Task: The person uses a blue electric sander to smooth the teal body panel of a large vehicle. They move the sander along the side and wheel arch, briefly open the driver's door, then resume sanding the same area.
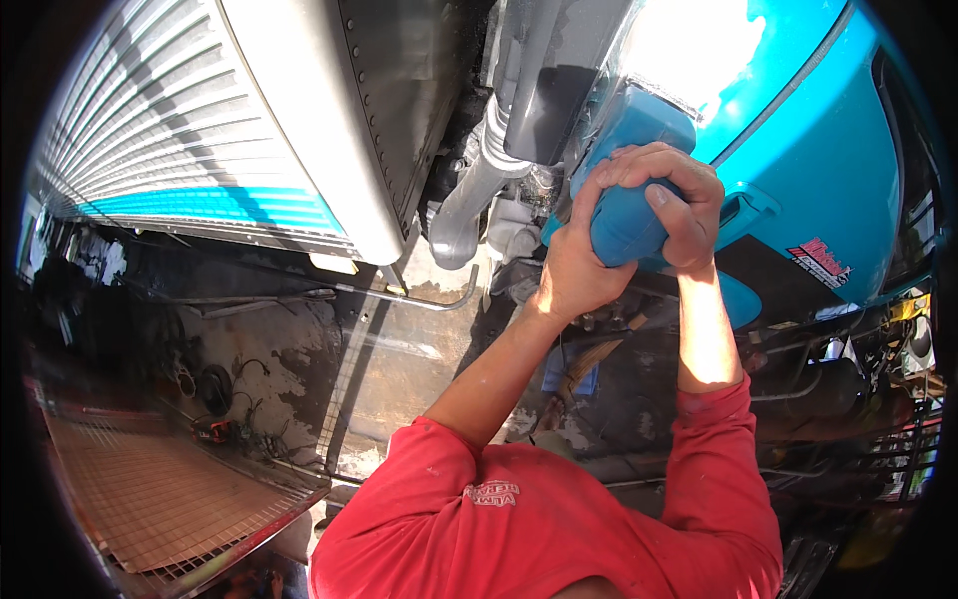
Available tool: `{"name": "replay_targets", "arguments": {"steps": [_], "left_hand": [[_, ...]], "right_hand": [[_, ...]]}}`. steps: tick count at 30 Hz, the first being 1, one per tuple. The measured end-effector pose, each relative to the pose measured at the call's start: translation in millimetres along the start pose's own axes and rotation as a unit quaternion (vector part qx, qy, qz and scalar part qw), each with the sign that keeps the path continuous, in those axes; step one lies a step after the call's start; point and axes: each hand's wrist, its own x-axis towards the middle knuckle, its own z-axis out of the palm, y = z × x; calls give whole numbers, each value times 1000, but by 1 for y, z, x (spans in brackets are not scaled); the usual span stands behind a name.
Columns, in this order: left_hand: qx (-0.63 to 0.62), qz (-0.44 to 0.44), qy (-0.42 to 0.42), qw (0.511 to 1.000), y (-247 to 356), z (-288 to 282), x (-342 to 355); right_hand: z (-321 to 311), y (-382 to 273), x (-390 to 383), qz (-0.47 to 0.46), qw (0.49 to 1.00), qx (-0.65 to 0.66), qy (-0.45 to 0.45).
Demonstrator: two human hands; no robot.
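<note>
Both of my hands are wrapped round the rounded knob of a blue sander-like tool (627, 228); its exact kind I cannot make out. My left hand (584, 245) grips the knob's left side and my right hand (696, 198) closes over the top and right side. The tool's flat front part rests against or close to the edge of a turquoise truck cab (828, 160), near a strongly sunlit patch. Its working face is hidden.
Left of the cab stands a ribbed white trailer (289, 110) with a turquoise stripe. Between them runs a grey pipe (464, 215). Below are a metal mesh platform (190, 479), a red and black power tool (213, 431), cables and a blue object (572, 371).
</note>
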Motion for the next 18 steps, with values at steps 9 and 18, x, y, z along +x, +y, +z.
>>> {"name": "replay_targets", "arguments": {"steps": [9, 18], "left_hand": [[15, 122, 5, 992, 53, 2, 40], [72, 139, -1, 988, 97, 16, 69]], "right_hand": [[-27, -32, 48, 96, 994, -1, 57], [-75, -42, 86, 2, 997, -14, 72]]}}
